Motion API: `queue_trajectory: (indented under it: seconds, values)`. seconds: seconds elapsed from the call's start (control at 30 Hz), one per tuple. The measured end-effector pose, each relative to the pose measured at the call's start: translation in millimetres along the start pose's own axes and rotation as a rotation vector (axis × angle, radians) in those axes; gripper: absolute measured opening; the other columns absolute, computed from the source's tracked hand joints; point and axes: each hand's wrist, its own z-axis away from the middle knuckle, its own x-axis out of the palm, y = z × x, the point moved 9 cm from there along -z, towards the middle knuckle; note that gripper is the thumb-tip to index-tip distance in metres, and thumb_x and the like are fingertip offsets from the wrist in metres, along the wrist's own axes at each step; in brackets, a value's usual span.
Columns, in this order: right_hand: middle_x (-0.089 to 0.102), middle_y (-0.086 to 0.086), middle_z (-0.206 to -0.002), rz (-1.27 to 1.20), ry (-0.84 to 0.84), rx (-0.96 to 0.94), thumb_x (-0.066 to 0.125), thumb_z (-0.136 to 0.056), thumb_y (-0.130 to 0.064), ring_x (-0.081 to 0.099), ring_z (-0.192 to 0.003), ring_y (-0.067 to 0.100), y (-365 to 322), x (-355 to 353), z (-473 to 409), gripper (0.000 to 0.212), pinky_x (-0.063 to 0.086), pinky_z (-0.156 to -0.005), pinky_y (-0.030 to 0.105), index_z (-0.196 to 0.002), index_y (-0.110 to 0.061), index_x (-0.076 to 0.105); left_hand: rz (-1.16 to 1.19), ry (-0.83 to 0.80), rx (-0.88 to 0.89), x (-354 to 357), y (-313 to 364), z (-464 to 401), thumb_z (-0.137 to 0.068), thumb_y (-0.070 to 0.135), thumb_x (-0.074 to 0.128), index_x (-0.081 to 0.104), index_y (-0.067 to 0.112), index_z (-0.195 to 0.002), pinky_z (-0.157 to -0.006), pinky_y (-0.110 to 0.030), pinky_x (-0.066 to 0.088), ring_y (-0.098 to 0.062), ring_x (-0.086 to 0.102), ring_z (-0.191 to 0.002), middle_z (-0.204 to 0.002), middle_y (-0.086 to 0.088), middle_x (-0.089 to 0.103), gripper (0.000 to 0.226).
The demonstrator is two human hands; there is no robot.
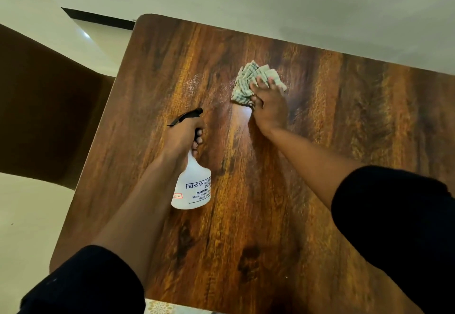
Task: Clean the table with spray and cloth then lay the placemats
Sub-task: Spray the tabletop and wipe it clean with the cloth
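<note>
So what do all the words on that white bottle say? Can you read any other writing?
All on the label of the white plastic spray bottle that the left hand grips:
"KISSAN AGR..." – cut off at the bottle's curve.
"(IND..." – cut off.
"MUMBAI" – rest hidden.
"Max. Retail P..." – cut off.
The line below that: too small to read.
Small red-bordered sticker: too blurred to read.
No writing on the checked cloth or the brown wooden table.

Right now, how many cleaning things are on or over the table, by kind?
Spray bottle: 1, gripped by the left hand
Cloth: 1, pressed on the table by the right hand
Total: 2
</note>
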Motion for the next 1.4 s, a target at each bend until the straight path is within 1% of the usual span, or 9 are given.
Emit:
queue_trajectory:
  seconds: [0.1, 0.23, 0.37, 0.47, 0.67, 0.87, 1.1, 1.2, 1.4]
  values:
    - [0.04, 0.005, -0.163, 0.11, -0.009, 0.025, 0.052, -0.102, -0.011, 0.023, -0.156, 0.034, -25, 14, -16, 0.051, 0.011, -0.127, 0.046, -0.152, -0.021, 0.05, 0.015, 0.017, 0.019, -11, -5, 4, -0.092, 0.017, 0.068, 0.064, 0.02, -0.073, -0.044, -0.023, 0.031, -0.011, 0.038, -0.042, -0.06, -0.001, 0.058, 0.02]
    - [0.04, 0.006, -0.163, 0.132, -0.085, -0.211, 0.045, -0.102, -0.004, 0.026, -0.154, 0.037, -95, 48, -2, 0.053, 0.016, -0.126, 0.049, -0.152, -0.022, 0.049, 0.041, 0.092, 0.028, -38, -13, 6, -0.093, 0.018, 0.068, 0.07, 0.017, -0.094, -0.039, -0.019, 0.032, -0.009, 0.043, -0.043, -0.069, -0.004, 0.067, 0.003]
    - [0.041, 0.001, -0.162, 0.066, -0.273, -0.517, 0.045, -0.106, -0.011, 0.027, -0.155, 0.031, -155, 86, 40, 0.045, 0.015, -0.125, 0.045, -0.148, -0.025, 0.054, 0.055, 0.186, 0.034, -57, -20, 11, -0.089, 0.019, 0.07, 0.069, 0.014, -0.074, -0.04, -0.02, 0.031, -0.011, 0.04, -0.042, -0.066, -0.007, 0.068, 0.016]
    - [0.044, -0.002, -0.159, -0.015, -0.342, -0.586, 0.054, -0.104, -0.012, 0.029, -0.154, 0.027, -148, 83, 36, 0.045, 0.017, -0.124, 0.045, -0.147, -0.025, 0.055, 0.077, 0.191, 0.038, -64, -22, 14, -0.089, 0.02, 0.07, 0.068, 0.011, -0.076, -0.039, -0.018, 0.03, -0.01, 0.038, -0.04, -0.069, -0.009, 0.068, 0.016]
    - [0.045, -0.004, -0.159, 0.041, -0.165, -0.319, 0.054, -0.103, -0.027, 0.033, -0.152, 0.027, -87, 50, -38, 0.046, 0.025, -0.123, 0.05, -0.148, -0.028, 0.054, 0.105, 0.224, 0.072, -78, -26, 18, -0.09, 0.021, 0.07, 0.068, 0.012, -0.074, -0.042, -0.022, 0.033, -0.01, 0.039, -0.041, -0.065, -0.007, 0.068, 0.019]
    - [0.043, 0.0, -0.161, 0.047, -0.048, -0.071, 0.053, -0.104, -0.015, 0.027, -0.154, 0.03, -101, 60, -43, 0.046, 0.018, -0.127, 0.046, -0.148, -0.026, 0.054, 0.159, 0.242, 0.037, -82, -48, 27, -0.091, 0.021, 0.071, 0.07, 0.012, -0.075, -0.042, -0.023, 0.035, -0.009, 0.041, -0.042, -0.067, -0.006, 0.068, 0.018]
    - [0.036, -0.004, -0.165, 0.107, -0.348, -0.572, 0.051, -0.105, -0.012, 0.025, -0.155, 0.026, -211, 112, 44, 0.049, 0.016, -0.126, 0.043, -0.15, -0.03, 0.049, 0.254, 0.388, 0.058, -101, -56, 38, -0.091, 0.02, 0.069, 0.075, 0.007, -0.087, -0.04, -0.023, 0.036, -0.01, 0.043, -0.04, -0.069, -0.008, 0.071, 0.015]
    - [0.037, -0.004, -0.164, 0.082, -0.413, -0.689, 0.051, -0.104, -0.01, 0.023, -0.156, 0.022, -211, 116, 59, 0.052, 0.015, -0.127, 0.044, -0.152, -0.027, 0.047, 0.246, 0.387, 0.066, -106, -55, 43, -0.09, 0.021, 0.071, 0.075, 0.007, -0.099, -0.04, -0.022, 0.037, -0.009, 0.048, -0.041, -0.075, -0.008, 0.074, 0.017]
    - [0.041, -0.005, -0.162, 0.059, -0.221, -0.263, 0.049, -0.102, -0.006, 0.028, -0.154, 0.024, -109, 54, 1, 0.053, 0.026, -0.124, 0.048, -0.151, -0.029, 0.051, 0.188, 0.264, 0.069, -95, -52, 50, -0.093, 0.02, 0.069, 0.071, 0.01, -0.084, -0.044, -0.024, 0.037, -0.007, 0.045, -0.041, -0.07, -0.006, 0.071, 0.014]
